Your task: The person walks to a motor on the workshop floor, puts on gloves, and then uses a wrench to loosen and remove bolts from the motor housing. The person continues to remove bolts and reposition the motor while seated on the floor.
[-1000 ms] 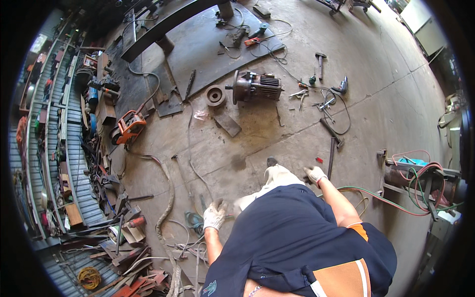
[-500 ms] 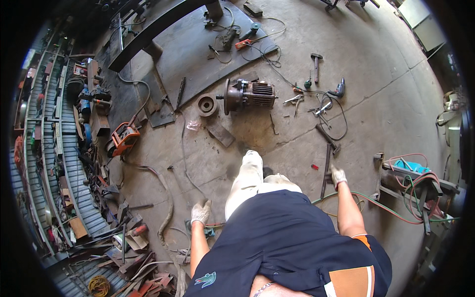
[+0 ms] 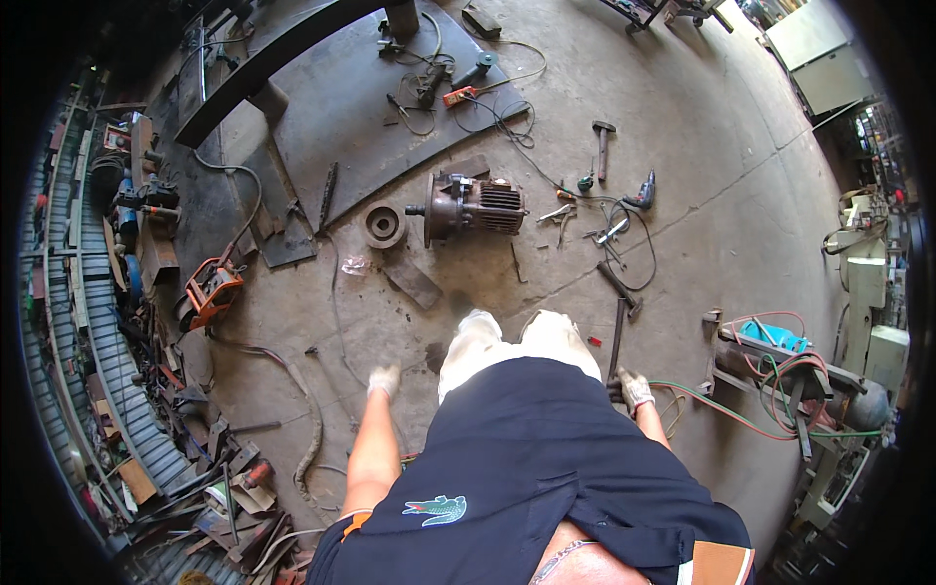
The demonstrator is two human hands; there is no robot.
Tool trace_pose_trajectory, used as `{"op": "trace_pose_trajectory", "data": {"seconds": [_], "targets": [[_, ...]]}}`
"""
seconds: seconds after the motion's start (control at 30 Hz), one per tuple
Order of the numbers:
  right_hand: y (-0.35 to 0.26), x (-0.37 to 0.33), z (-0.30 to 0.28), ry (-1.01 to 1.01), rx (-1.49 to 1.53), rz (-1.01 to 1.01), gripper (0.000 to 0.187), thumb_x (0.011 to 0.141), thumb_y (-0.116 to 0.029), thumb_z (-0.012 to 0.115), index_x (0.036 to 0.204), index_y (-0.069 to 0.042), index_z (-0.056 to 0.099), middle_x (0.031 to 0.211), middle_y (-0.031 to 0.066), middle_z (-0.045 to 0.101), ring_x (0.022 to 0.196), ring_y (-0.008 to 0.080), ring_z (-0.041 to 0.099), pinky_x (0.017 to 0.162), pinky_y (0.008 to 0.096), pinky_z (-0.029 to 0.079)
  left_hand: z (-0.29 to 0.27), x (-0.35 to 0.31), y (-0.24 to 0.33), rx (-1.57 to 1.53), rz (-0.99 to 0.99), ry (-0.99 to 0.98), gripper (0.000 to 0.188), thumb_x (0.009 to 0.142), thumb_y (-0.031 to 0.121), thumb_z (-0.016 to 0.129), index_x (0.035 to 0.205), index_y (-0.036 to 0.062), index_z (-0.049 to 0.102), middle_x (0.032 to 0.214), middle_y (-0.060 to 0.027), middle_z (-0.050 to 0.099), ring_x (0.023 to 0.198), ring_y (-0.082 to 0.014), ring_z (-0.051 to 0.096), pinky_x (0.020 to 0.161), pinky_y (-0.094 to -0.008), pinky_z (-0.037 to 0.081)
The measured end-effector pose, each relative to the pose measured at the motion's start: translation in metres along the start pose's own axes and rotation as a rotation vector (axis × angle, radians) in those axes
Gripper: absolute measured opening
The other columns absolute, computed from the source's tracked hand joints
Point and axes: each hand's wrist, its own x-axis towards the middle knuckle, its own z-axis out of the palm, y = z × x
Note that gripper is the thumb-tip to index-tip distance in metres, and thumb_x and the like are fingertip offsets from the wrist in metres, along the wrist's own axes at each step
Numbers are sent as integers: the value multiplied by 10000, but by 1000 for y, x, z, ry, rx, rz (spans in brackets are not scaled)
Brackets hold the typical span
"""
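My left hand [image 3: 385,378], in a pale work glove, hangs over the floor on the left with nothing in it; its fingers look loosely stretched. My right hand [image 3: 636,389], gloved likewise, is low on the right, open, beside the lower end of a long dark metal bar [image 3: 617,336]. No grip on the bar is visible. Ahead on the concrete lies a brown electric motor [image 3: 476,208] with a finned body and a flange, its shaft pointing left. Next to that shaft is a round metal pulley or hub [image 3: 385,226], with a flat steel plate [image 3: 413,281] nearer me.
Right of the motor lie a hammer [image 3: 603,151], a drill [image 3: 642,190], locking pliers [image 3: 558,213] and another hammer [image 3: 620,290]. An angle grinder [image 3: 476,70] rests on a large steel sheet [image 3: 361,127]. Hoses loop over a metal frame [image 3: 770,366]. Scrap [image 3: 229,497] piles up left.
The view has shifted, and the floor things appear lower left. My left hand has swung forward; my right hand has dropped back toward my side. My legs have changed position.
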Motion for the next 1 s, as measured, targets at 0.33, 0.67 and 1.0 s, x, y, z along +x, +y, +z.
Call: {"op": "trace_pose_trajectory", "data": {"seconds": [0.33, 0.67, 1.0], "targets": [[-128, 41, 8, -25, -11, -222, 498, 1003, -376, 617, 1322, 2, 562, 893, 153, 745, 636, 206, 699, 563, 333, 551, -109, 36, 150, -461, 496, 459, 510, 969, 480, 633, 1095, -8, 710, 942, -140, 693, 830, -253, 605, 732, -372, 480], [-202, 173, -98, -15, -763, -265, 584, 977, -434, 607, 1279, 65, 645, 1189, 254, 710, 1090, 340, 701, 912, 439, 548, 122, -51, 90, -338, -327, 252, 721, 1021, 557, 393, 1343, -49, 611, 1428, -275, 562, 1383, -384, 508, 1131, -442, 413], [-449, 236, -93, -50, -340, -319, 461, 1003, -427, 603, 1219, -20, 621, 945, 166, 746, 693, 283, 719, 586, 422, 582, 206, -126, 175, -736, -372, 71, 831, 922, 586, 599, 1391, -97, 546, 1450, -296, 543, 1407, -403, 477, 1140, -420, 401]]}}
